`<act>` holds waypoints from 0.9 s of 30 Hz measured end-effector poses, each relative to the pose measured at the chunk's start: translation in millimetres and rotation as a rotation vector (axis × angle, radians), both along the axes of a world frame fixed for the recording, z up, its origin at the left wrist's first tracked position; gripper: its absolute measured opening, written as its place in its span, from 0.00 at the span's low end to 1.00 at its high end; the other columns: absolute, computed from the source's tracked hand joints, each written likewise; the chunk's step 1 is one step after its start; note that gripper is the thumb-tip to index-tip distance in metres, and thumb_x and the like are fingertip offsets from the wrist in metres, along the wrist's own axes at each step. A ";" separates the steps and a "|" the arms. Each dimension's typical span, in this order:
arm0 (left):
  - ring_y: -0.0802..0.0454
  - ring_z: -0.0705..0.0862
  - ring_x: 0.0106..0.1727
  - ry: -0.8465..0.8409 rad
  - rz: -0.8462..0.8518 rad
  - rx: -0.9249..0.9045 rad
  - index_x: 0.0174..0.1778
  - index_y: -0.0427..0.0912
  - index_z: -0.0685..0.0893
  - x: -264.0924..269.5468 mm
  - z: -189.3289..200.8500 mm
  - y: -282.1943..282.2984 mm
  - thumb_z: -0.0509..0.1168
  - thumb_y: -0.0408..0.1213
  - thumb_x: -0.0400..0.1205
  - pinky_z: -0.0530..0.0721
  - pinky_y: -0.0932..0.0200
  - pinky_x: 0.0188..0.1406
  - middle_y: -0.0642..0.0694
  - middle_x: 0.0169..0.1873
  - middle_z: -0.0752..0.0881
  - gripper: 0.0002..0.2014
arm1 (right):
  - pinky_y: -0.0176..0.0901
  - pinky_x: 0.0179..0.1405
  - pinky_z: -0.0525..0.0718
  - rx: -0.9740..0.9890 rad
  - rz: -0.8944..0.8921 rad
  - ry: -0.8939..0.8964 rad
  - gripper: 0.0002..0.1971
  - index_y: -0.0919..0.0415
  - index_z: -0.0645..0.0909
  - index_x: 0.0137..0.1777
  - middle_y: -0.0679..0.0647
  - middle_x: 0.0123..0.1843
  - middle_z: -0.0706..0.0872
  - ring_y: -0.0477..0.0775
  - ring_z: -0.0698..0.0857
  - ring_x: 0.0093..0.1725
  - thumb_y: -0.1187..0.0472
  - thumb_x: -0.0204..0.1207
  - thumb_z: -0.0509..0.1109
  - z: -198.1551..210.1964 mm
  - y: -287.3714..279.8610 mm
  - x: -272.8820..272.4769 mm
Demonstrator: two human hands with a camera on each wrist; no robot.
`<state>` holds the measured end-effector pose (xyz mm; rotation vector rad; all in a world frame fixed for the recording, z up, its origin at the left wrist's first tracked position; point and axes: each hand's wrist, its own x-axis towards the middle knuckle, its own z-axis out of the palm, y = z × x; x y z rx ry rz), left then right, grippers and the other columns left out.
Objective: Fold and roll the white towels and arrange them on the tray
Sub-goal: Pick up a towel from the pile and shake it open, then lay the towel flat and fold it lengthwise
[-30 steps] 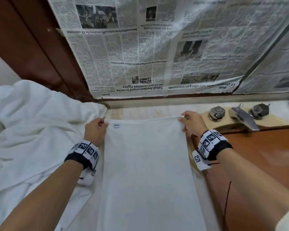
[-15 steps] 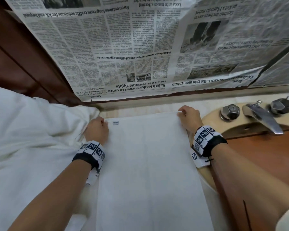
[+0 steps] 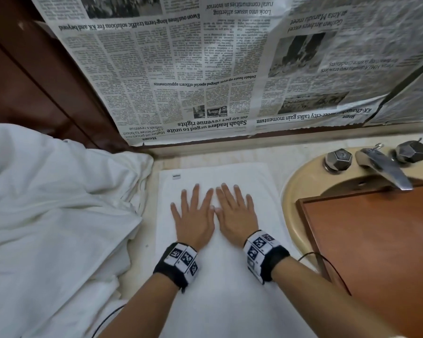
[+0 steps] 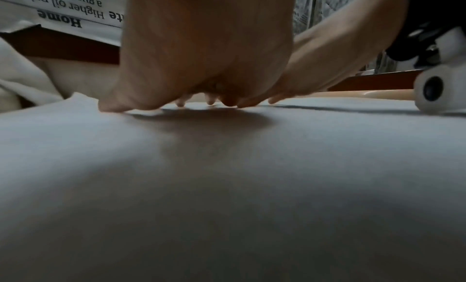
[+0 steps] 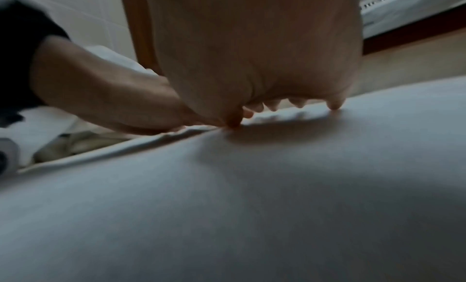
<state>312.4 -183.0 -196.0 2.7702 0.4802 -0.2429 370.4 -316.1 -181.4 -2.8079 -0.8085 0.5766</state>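
A white towel [image 3: 220,289] lies flat and folded lengthwise on the counter, a small label near its far left corner. My left hand [image 3: 193,213] and right hand [image 3: 235,211] lie side by side, palms down, fingers straight and spread, pressing on the towel's far half. Both wrist views show a palm on the white cloth [image 4: 227,186] [image 5: 252,206] with fingertips touching it. A brown wooden tray [image 3: 376,252] sits over the sink at the right, with nothing on its visible part.
A heap of crumpled white towels [image 3: 54,215] fills the left side. A beige sink rim [image 3: 293,206] with a metal tap [image 3: 383,169] and two knobs is at the right. Newspaper [image 3: 230,69] covers the wall behind.
Both hands let go of the towel's far corners and moved inward to its middle, now lying flat on it. The towel's far edge lies down on the counter.
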 end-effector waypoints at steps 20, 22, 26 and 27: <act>0.47 0.35 0.88 0.208 0.013 0.038 0.87 0.61 0.37 -12.7 17.0 41.8 0.39 0.63 0.88 0.39 0.33 0.84 0.53 0.87 0.34 0.33 | 0.55 0.84 0.52 -0.035 -0.247 -0.082 0.42 0.70 0.55 0.85 0.64 0.87 0.54 0.61 0.56 0.86 0.44 0.79 0.29 5.5 -75.2 -19.2; 0.44 0.39 0.88 0.194 0.049 0.074 0.88 0.56 0.42 -10.4 20.9 41.8 0.42 0.61 0.88 0.41 0.33 0.84 0.48 0.88 0.38 0.33 | 0.54 0.83 0.57 0.017 -0.277 -0.085 0.36 0.71 0.60 0.84 0.65 0.85 0.62 0.62 0.61 0.85 0.47 0.83 0.39 12.3 -82.1 -21.5; 0.36 0.62 0.83 -0.057 -0.027 0.038 0.80 0.47 0.71 17.4 36.4 21.3 0.58 0.49 0.87 0.65 0.34 0.77 0.42 0.84 0.64 0.25 | 0.55 0.72 0.73 0.185 -0.462 -0.131 0.26 0.69 0.70 0.78 0.65 0.74 0.75 0.65 0.74 0.74 0.57 0.83 0.65 34.0 -100.7 -43.8; 0.36 0.68 0.79 -0.124 -0.083 0.000 0.77 0.47 0.76 28.8 39.5 11.0 0.61 0.47 0.86 0.71 0.37 0.73 0.42 0.80 0.70 0.23 | 0.55 0.65 0.77 0.184 -0.502 -0.149 0.23 0.68 0.73 0.74 0.64 0.69 0.78 0.65 0.77 0.69 0.58 0.82 0.67 37.1 -106.5 -50.4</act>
